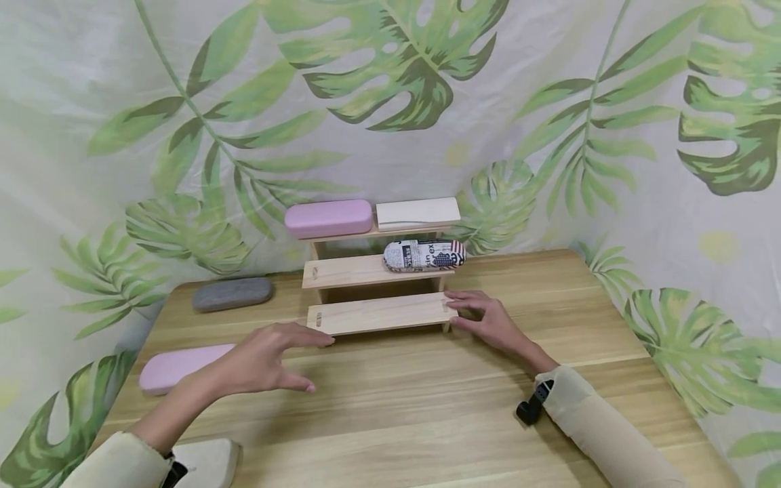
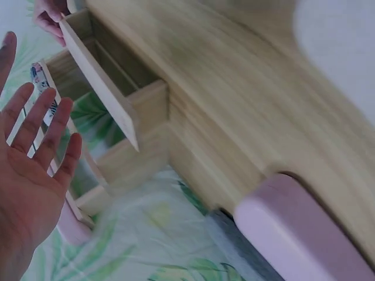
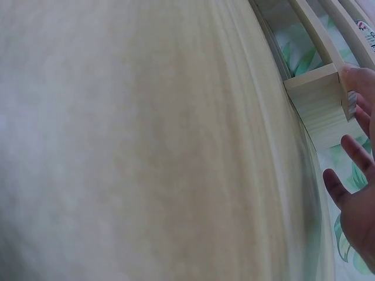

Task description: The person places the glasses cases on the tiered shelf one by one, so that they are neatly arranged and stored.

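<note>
A three-tier wooden stand (image 1: 378,314) is at the back of the table, its lowest tier bare. My right hand (image 1: 485,322) holds the right end of that tier, thumb at the front edge and fingers toward the back edge. By the tier's left front corner, my left hand (image 1: 265,359) hovers with fingers extended and thumb apart, holding nothing; its palm and spread fingers show in the left wrist view. A glasses case with newspaper print (image 1: 424,255) lies on the middle tier's right half. On the top tier are a pink glasses case (image 1: 329,218) and a white case (image 1: 417,213).
Left of the stand, a grey case (image 1: 232,294) lies near the table's back edge. Another pink case (image 1: 177,369) is partly behind my left forearm, and an off-white case (image 1: 207,461) sits at the front left. A leaf-patterned curtain (image 1: 396,156) surrounds the wooden table (image 1: 390,420).
</note>
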Available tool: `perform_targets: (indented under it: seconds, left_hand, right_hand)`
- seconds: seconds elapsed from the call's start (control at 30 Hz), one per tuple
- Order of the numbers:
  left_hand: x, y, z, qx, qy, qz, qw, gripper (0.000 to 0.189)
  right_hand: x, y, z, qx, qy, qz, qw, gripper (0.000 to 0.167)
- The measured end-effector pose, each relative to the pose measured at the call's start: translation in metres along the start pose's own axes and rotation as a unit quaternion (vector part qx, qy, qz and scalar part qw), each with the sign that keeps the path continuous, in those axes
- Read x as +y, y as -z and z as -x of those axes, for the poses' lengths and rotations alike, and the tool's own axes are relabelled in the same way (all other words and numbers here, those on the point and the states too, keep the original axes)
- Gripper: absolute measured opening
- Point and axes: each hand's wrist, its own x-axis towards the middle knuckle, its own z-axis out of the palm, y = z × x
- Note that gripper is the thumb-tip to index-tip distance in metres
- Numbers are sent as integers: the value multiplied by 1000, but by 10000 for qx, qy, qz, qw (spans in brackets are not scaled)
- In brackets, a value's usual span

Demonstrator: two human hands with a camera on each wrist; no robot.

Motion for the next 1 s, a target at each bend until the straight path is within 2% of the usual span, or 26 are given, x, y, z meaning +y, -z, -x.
perform_targets:
  seconds: [0.23, 0.43, 0.7, 1.0]
  left_hand:
    - [-12, 1, 24, -209, 105, 40, 9997, 77]
    - [-16, 4, 47, -316, 273, -51, 9991, 77]
    - [-28, 3, 68, -161, 2, -142, 9998, 80]
    - [-41, -4, 92, -155, -53, -101, 9998, 84]
  right_hand:
    - [-2, -1, -3, -46, -13, -98, 9999, 36]
    - [-5, -1, -5, -78, -43, -80, 9999, 37]
    - [-3, 1, -4, -47, -95, -118, 9999, 37]
    - [1, 1, -1, -6, -68, -78, 9999, 37]
